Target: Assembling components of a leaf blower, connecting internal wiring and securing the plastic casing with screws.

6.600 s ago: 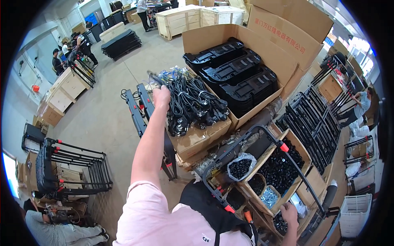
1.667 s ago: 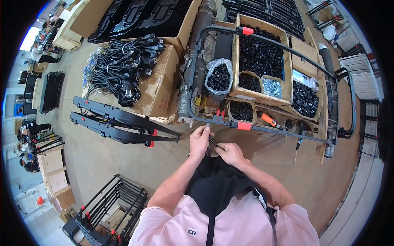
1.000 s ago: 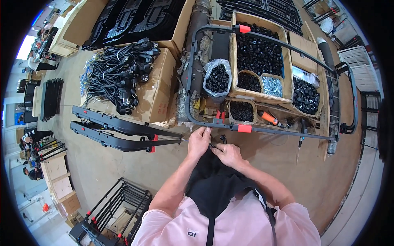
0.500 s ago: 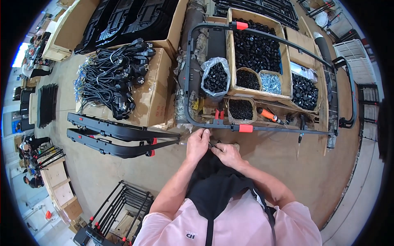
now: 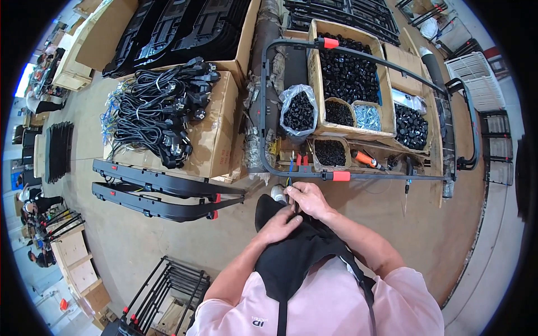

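Note:
My right hand [image 5: 308, 200], in front of my apron, pinches the end of a black cable [image 5: 296, 208] whose thin coloured wires [image 5: 288, 182] stick up past the fingertips. Lower and to the left, my left hand [image 5: 282, 224] closes on the same cable; much of the cable is hidden by the fingers and the dark apron [image 5: 286, 260]. Just beyond both hands lies the near bar of a black tubular frame [image 5: 392, 177] with a red piece [image 5: 341, 176] on it. The wire tips reach close to that bar.
Left of me, a carton [image 5: 216, 148] carries bundled power cords [image 5: 151, 106], with two curved black parts [image 5: 162, 210] before it. Within the frame stand a wooden box of black knobs [image 5: 347, 70], a bag of black parts [image 5: 297, 109], screws [image 5: 367, 117] and an orange-handled screwdriver [image 5: 365, 159].
My right hand has moved up and left, nearer the frame, with the wire ends now showing. My left hand has come down toward the apron.

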Tool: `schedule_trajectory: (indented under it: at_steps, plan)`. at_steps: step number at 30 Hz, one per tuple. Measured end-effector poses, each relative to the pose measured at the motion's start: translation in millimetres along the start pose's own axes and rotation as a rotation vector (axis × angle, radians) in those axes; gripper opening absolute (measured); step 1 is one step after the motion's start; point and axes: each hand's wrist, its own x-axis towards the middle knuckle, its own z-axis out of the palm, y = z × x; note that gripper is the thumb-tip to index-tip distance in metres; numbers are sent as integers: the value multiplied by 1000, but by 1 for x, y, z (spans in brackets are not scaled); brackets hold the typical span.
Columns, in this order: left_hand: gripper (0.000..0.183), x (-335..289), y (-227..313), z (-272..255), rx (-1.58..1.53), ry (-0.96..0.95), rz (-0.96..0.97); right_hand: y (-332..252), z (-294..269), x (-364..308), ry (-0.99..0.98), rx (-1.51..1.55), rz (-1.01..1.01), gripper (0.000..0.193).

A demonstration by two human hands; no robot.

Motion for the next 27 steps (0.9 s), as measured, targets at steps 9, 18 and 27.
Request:
schedule_trajectory:
  at_steps: [9, 18, 27]
  plan:
    - [36, -15, 8, -4, -35, -1, -183, -78, -44, -2, 230, -621, -270, 39]
    - [37, -35, -4, -20, -110, 150, -296, -49, -70, 102, -249, -516, 121, 51]
    - [35, -43, 30, -19, 13, 173, -402, -37, -63, 106, -143, -318, 23, 35]
